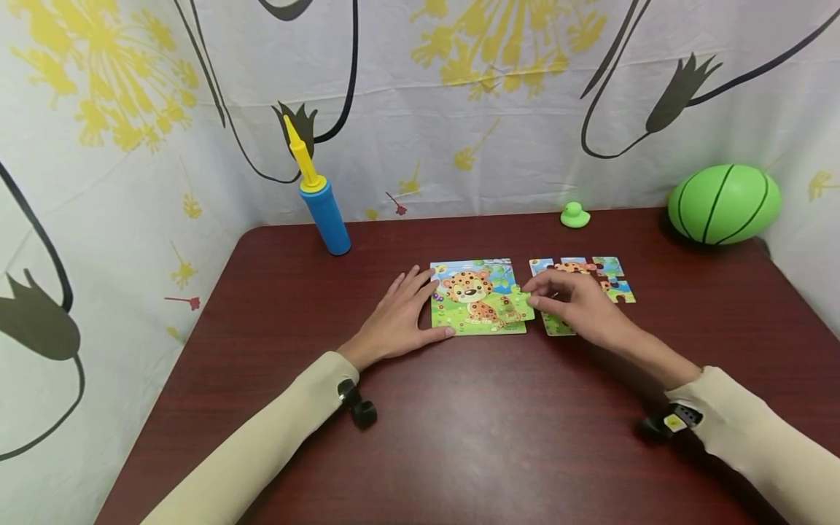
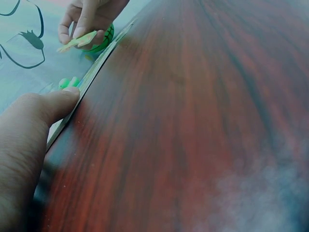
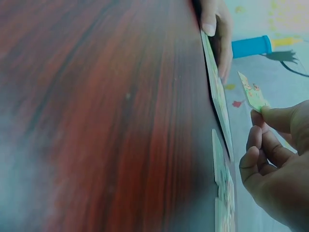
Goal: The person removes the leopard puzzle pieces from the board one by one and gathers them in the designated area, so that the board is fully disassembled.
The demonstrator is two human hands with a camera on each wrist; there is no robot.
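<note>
A picture board with a spotted cub on green grass lies flat on the table. My left hand rests at its left side, fingers spread, the thumb on the near left corner. My right hand pinches a green puzzle piece between thumb and fingertips. In the right wrist view the piece is held up off the table; in the head view it overlaps the board's right end. Under and behind the right hand lies a partly filled jigsaw puzzle, its middle hidden by that hand.
A blue hand pump with a yellow nozzle stands at the back left of the dark wooden table. At the back are a green rubber duck and a green ball. A patterned curtain borders the table.
</note>
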